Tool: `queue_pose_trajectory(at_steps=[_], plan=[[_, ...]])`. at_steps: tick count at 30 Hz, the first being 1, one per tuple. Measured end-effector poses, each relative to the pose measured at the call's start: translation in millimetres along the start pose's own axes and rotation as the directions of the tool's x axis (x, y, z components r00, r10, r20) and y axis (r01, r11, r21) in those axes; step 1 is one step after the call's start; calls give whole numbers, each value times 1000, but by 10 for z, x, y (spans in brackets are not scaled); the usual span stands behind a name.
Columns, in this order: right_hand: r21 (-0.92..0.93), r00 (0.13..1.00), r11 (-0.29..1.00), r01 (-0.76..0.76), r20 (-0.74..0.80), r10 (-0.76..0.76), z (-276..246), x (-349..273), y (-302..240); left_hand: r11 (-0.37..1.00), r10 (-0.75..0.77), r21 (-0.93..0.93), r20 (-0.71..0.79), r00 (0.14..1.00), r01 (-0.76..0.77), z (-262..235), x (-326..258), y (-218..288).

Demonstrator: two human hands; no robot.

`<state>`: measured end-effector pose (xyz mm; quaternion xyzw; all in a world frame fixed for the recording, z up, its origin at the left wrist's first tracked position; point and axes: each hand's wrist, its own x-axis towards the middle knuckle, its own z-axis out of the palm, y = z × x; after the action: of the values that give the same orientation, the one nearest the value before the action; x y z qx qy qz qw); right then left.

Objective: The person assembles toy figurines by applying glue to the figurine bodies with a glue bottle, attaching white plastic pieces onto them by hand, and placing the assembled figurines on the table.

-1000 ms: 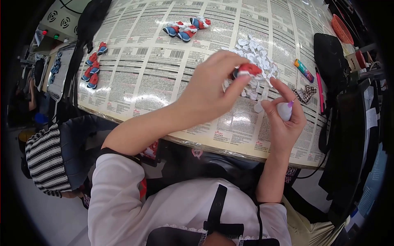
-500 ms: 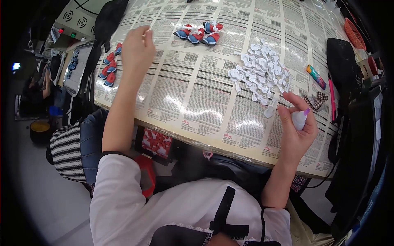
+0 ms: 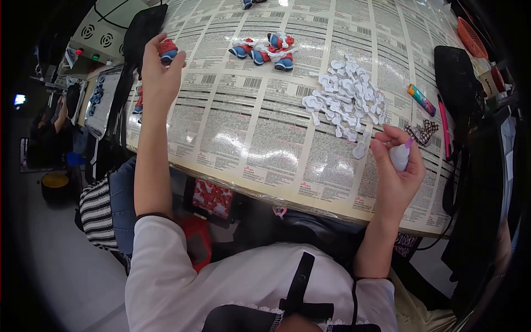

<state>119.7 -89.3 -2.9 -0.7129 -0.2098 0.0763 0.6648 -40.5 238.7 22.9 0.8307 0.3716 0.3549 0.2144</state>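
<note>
Stretched toward the far left of the table, my left hand (image 3: 161, 80) has its thumb and fingers around a small red-and-blue figurine (image 3: 168, 51). The finger contact is partly hidden. Below that hand, more red-and-blue figurines (image 3: 138, 105) show at its edge, partly covered by the wrist. My right hand (image 3: 401, 169) is curled around a small white squeeze bottle with a purple tip (image 3: 400, 156). Just left of it lies a heap of thin white shaped pieces (image 3: 351, 97). Toward the far middle sits a group of red-and-blue figurines (image 3: 265, 52) with white pieces on them.
Printed sheets cover the table (image 3: 221, 133). On the right are a glue-stick-like tube (image 3: 421, 100), a pink pen (image 3: 444, 124), a checkered cloth bow (image 3: 423, 131) and an orange basket (image 3: 471, 39). A vented grey machine (image 3: 99, 33) stands far left; a striped backpack (image 3: 102, 216) hangs beside the table.
My left hand has moved left and now has a figurine between its fingers. My right hand still holds the bottle in nearly the same place. The view has shifted slightly.
</note>
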Motion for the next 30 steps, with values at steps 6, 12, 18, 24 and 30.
queue_pose_trajectory(at_steps=[6, 12, 18, 24, 30], plan=[[367, 999, 930, -19, 49, 1, -63, 11, 41, 657, 195, -571, 760, 620, 493, 409, -641, 1254], [336, 997, 939, 73, -25, -68, -172, -5, -78, 411, 285, -522, 852, 439, 747, 823, -942, 1361], [212, 987, 964, 162, -56, -153, -167, -85, 41, 410, 223, -625, 775, 592, 664, 951, -1037, 1220], [241, 985, 955, 173, -61, -163, -119, -154, 48, 435, 234, -624, 774, 588, 649, 919, -1075, 1267], [216, 989, 965, 148, -47, -141, -108, -167, 43, 447, 223, -625, 771, 597, 640, 902, -1095, 1305]])
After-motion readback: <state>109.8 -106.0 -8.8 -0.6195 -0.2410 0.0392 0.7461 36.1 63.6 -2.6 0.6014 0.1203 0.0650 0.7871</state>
